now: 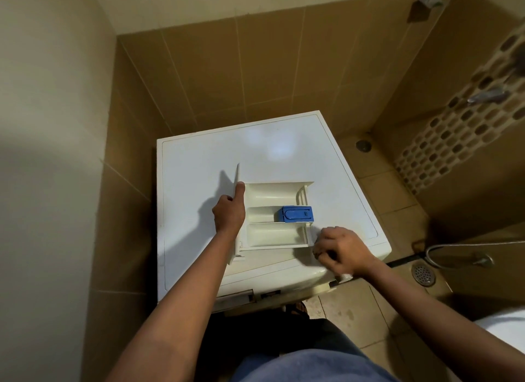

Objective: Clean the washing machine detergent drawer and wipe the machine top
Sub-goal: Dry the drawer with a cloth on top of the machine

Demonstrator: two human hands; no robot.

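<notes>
The white detergent drawer [270, 208] lies out of the machine, flat on the washing machine top [199, 154], its compartments facing up. A blue insert [297, 213] sits in the middle compartment, towards the right end. My left hand [229, 211] grips the drawer's front panel at its left end, thumb over the panel's edge. My right hand [339, 249] is at the drawer's near right corner with fingers curled; whether it holds anything is hidden. No cloth shows in view.
The machine stands in a corner between a cream wall on the left and brown tiled walls. To the right lie the tiled floor, a floor drain [423, 273], a metal hose [460, 246] and a white fixture edge [505, 333].
</notes>
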